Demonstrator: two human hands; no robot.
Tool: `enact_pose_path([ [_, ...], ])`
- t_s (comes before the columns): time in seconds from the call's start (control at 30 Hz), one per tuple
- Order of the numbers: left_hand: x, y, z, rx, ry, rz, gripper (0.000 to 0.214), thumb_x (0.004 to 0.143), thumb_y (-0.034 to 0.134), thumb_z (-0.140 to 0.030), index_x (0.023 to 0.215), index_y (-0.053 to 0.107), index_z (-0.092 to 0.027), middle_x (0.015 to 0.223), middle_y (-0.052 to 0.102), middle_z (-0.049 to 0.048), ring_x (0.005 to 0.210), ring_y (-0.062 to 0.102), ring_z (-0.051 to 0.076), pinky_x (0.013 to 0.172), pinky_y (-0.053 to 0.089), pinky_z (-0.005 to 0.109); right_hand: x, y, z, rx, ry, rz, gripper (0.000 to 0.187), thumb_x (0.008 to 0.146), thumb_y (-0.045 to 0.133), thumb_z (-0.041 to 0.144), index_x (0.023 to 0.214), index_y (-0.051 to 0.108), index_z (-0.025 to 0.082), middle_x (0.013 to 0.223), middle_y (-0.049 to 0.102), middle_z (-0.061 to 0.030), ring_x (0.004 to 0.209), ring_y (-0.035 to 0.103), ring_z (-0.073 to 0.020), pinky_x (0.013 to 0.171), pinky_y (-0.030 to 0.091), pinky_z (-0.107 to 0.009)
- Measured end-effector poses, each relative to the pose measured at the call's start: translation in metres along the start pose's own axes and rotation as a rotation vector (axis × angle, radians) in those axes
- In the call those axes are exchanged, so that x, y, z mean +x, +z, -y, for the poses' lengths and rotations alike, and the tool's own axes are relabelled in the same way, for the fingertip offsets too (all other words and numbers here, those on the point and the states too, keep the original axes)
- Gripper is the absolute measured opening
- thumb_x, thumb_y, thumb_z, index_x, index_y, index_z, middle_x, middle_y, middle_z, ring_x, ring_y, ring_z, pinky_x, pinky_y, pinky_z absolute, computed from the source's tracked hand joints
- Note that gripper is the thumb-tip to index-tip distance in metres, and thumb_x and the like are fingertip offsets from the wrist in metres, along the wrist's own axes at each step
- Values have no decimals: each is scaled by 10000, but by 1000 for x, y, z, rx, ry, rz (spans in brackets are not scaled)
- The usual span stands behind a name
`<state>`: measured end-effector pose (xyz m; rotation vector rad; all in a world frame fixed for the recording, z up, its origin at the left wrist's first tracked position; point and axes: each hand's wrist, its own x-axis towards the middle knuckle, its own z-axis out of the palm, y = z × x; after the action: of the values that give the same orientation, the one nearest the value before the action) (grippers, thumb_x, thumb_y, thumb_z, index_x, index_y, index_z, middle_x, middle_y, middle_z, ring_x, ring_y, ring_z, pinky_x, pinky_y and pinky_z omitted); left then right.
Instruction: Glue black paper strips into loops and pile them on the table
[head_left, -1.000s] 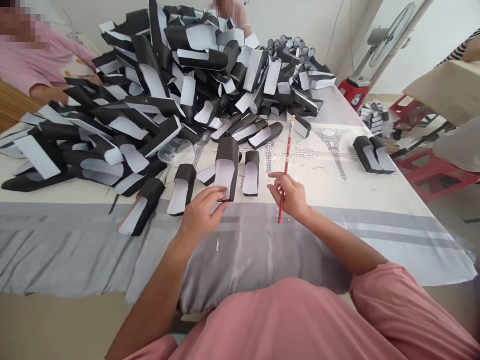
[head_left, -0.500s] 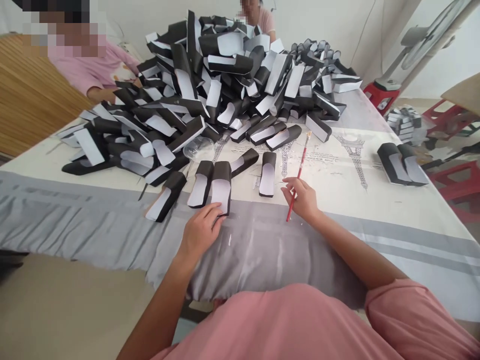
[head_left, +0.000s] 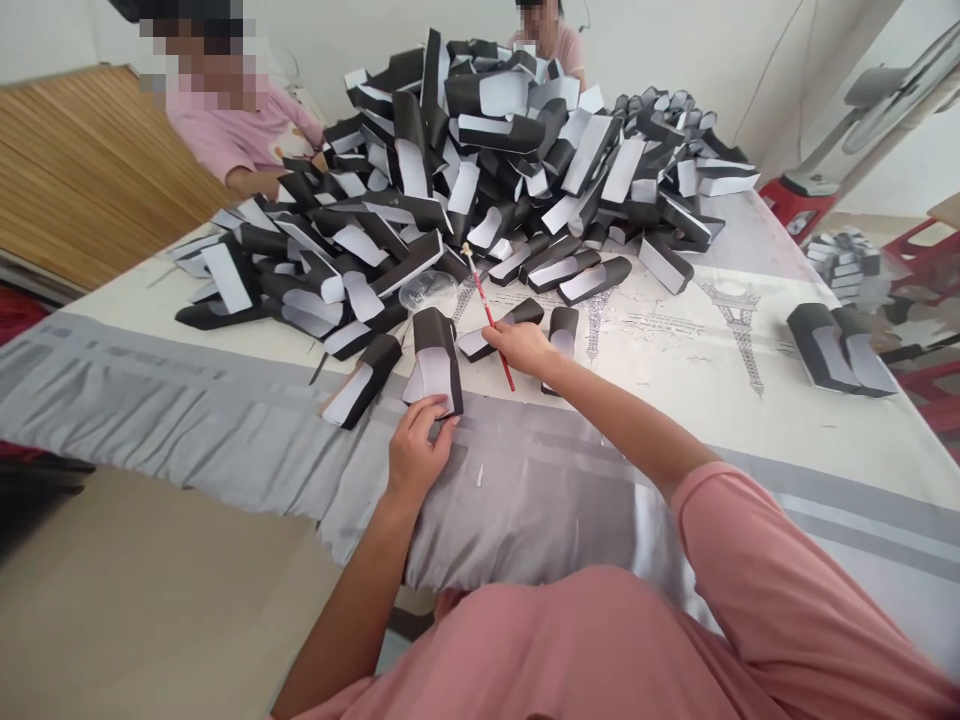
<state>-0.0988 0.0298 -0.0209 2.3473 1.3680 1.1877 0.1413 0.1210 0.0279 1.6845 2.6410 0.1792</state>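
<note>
My left hand (head_left: 420,448) grips the near end of a black-and-white folded card piece (head_left: 435,372), fingers on its white face and thumb by its lower edge. This piece overlaps another like it, which shows only at the left edge. A thin red paintbrush (head_left: 489,318) is pinched in my right hand (head_left: 526,350), its pale bristle tip pointing away near the clear round dish (head_left: 427,291). Under and beside my right hand lie two similar pieces, one (head_left: 517,318) slanted and one (head_left: 564,330) partly hidden by the hand and wrist. Another piece (head_left: 361,382) rests left of my left hand.
A high heap of the same card pieces (head_left: 495,135) covers the table's far side. Two joined pieces (head_left: 838,350) stand at the right edge of the cloth-covered table (head_left: 675,370). Co-workers (head_left: 232,130) sit at the left and far side. A fan and red stools are at right.
My right hand has moved left and away from me with the paintbrush, toward the dish. The piece under my left hand has shifted over its neighbour. The whole view has turned slightly left.
</note>
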Motion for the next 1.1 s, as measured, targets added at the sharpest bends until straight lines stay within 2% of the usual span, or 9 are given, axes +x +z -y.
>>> enact_pose_path([
  [0.1, 0, -1, 4, -51, -50, -12, 146, 929, 573, -342, 880, 599, -206, 1071, 721, 98, 1059, 685, 221, 937, 547, 379, -7, 3, 2, -55, -68, -2, 321, 971, 352, 62, 1194, 551, 178, 1013, 679, -82, 804, 604, -194, 606, 293, -291],
  [0.2, 1, -2, 4, -80, -72, -24, 151, 926, 584, -342, 873, 597, -201, 1059, 721, 94, 1043, 687, 214, 920, 555, 371, -28, 6, -2, -99, -174, -61, 297, 981, 343, 59, 1112, 583, 174, 914, 671, -69, 768, 569, -179, 621, 279, -302],
  [0.4, 2, -1, 3, -109, -50, -76, 136, 910, 622, -318, 871, 617, -187, 1027, 732, 85, 985, 697, 190, 861, 571, 324, -66, 19, -7, -108, -498, -287, 256, 998, 357, 80, 946, 575, 204, 743, 608, -12, 651, 503, -145, 619, 289, -308],
  [0.5, 1, 0, 4, -100, -35, -78, 135, 908, 625, -316, 872, 620, -187, 1024, 732, 86, 977, 699, 191, 839, 576, 318, -79, 26, -3, -46, -535, -371, 248, 999, 363, 84, 944, 565, 217, 817, 661, -18, 683, 558, -141, 636, 362, -294],
  [0.63, 1, -4, 3, -47, 0, -40, 129, 922, 609, -311, 879, 616, -190, 1031, 733, 89, 980, 700, 203, 844, 571, 329, -98, 29, -3, 127, -377, -571, 205, 1003, 398, 128, 909, 550, 227, 1114, 726, -59, 900, 660, -162, 758, 497, -301],
  [0.77, 16, -12, -4, 74, 95, 96, 121, 946, 572, -305, 922, 626, -200, 1093, 733, 79, 1023, 696, 217, 893, 540, 342, -123, 30, -17, 335, -35, -737, 128, 975, 507, 226, 849, 512, 246, 1166, 727, -85, 953, 686, -197, 799, 552, -351],
  [0.87, 47, -11, -8, 150, 150, 191, 143, 952, 548, -313, 958, 638, -202, 1130, 729, 76, 1043, 690, 224, 875, 525, 329, -141, 36, -36, 491, 243, -860, 137, 955, 545, 267, 835, 479, 259, 1145, 728, -93, 979, 694, -219, 811, 565, -394],
  [0.93, 75, -5, -9, 208, 141, 262, 161, 950, 532, -310, 987, 646, -202, 1154, 724, 78, 1054, 683, 232, 853, 516, 324, -150, 43, -46, 562, 385, -921, 153, 939, 562, 276, 827, 458, 262, 1130, 730, -91, 1011, 693, -234, 845, 563, -428],
  [1.1, 143, 27, -4, 388, 71, 533, 237, 944, 492, -318, 1045, 677, -210, 1183, 710, 86, 1055, 666, 259, 787, 501, 329, -157, 60, -57, 678, 509, -906, 188, 897, 576, 292, 790, 424, 262, 1107, 729, -88, 959, 700, -233, 832, 563, -435],
])
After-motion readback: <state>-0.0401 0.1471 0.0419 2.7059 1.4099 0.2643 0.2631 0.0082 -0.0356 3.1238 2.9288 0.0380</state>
